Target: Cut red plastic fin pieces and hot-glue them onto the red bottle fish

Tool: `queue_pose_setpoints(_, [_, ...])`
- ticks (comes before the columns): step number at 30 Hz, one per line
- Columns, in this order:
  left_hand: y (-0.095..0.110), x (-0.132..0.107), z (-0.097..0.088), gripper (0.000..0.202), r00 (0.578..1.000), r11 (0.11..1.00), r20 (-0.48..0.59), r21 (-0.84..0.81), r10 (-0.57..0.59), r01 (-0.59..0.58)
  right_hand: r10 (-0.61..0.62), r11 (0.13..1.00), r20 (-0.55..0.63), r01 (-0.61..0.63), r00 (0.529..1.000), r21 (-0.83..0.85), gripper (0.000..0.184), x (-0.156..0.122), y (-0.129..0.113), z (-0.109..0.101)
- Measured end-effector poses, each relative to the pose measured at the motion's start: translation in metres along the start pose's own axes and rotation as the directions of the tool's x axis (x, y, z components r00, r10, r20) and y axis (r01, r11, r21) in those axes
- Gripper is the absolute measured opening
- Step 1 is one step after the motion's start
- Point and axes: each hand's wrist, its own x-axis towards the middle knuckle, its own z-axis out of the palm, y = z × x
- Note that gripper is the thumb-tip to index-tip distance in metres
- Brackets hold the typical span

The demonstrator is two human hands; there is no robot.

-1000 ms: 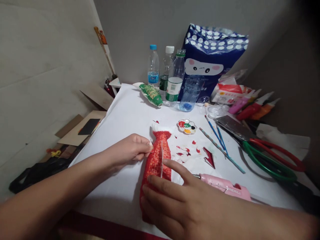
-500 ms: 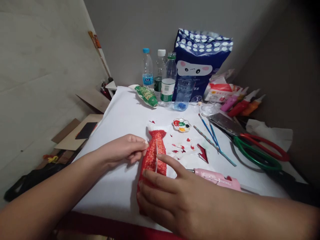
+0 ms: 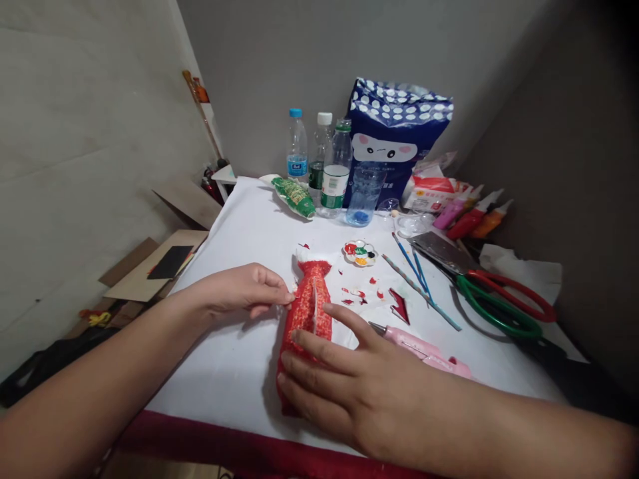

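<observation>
A red patterned fabric piece (image 3: 307, 306) with a white trim at its far end lies lengthwise on the white table (image 3: 239, 359). My left hand (image 3: 239, 293) pinches its left edge with closed fingertips. My right hand (image 3: 339, 379) lies flat on its near half, fingers spread and pressing down, the forefinger along its right edge. A white strip runs down the fabric's middle.
A pink glue gun (image 3: 419, 346) lies just right of my right hand. Red scraps (image 3: 399, 306), a paint palette (image 3: 360, 252), brushes (image 3: 414, 273) and big scissors (image 3: 494, 299) lie to the right. Bottles (image 3: 333, 173) and a blue dotted bag (image 3: 394, 146) stand at the back. Cardboard (image 3: 160, 266) lies left of the table.
The view has shifted a little. My right hand has slid slightly down and flatter onto the fabric; my left hand keeps its pinch on the left edge.
</observation>
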Motion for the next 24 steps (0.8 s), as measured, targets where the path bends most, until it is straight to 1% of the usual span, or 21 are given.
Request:
queue_pose_setpoints(3, [0.001,-0.001,-0.003,0.025,0.998,0.995,-0.063,0.093,-0.025,0.031,0.009,1.000,0.008,-0.009,1.000,0.000,0.033,-0.001,-0.002,-0.001])
queue_pose_setpoints(6, [0.002,-0.002,-0.006,0.024,0.993,0.990,-0.111,0.137,-0.027,0.042,0.010,1.000,0.036,-0.010,0.999,-0.010,0.035,-0.004,-0.003,-0.002])
queue_pose_setpoints(10, [0.001,-0.002,-0.008,0.023,0.992,0.987,-0.121,0.155,-0.016,0.035,0.017,1.000,0.057,-0.016,0.998,-0.022,0.036,-0.008,-0.003,-0.005])
queue_pose_setpoints(14, [-0.004,0.000,-0.009,0.027,0.993,0.984,-0.115,0.173,-0.012,0.032,0.025,0.999,0.060,-0.023,0.998,-0.031,0.036,-0.010,-0.008,-0.005])
queue_pose_setpoints(16, [-0.007,0.002,-0.010,0.030,0.993,0.981,-0.116,0.190,-0.013,0.035,0.026,0.999,0.039,-0.025,0.999,-0.025,0.034,-0.011,-0.012,-0.006])
queue_pose_setpoints(18, [-0.009,0.003,-0.012,0.032,0.993,0.977,-0.120,0.209,-0.013,0.038,0.032,0.999,-0.011,-0.032,0.999,0.000,0.032,-0.015,-0.012,-0.009])
queue_pose_setpoints(20, [-0.012,0.005,-0.014,0.033,0.992,0.973,-0.124,0.228,-0.012,0.040,0.081,0.996,-0.082,-0.078,0.993,0.043,0.030,-0.022,-0.001,-0.015])
queue_pose_setpoints(22, [-0.013,0.006,-0.015,0.031,0.991,0.969,-0.133,0.244,-0.010,0.042,0.216,0.975,-0.160,-0.203,0.963,0.090,0.027,-0.035,0.024,-0.021])
queue_pose_setpoints(23, [-0.013,0.006,-0.015,0.030,0.991,0.967,-0.137,0.250,-0.009,0.043,0.343,0.939,-0.234,-0.327,0.910,0.104,0.021,-0.043,0.039,-0.023])
queue_pose_setpoints(24, [-0.013,0.006,-0.015,0.030,0.990,0.966,-0.139,0.255,-0.008,0.043,0.489,0.871,-0.266,-0.478,0.830,0.111,0.016,-0.051,0.055,-0.023])
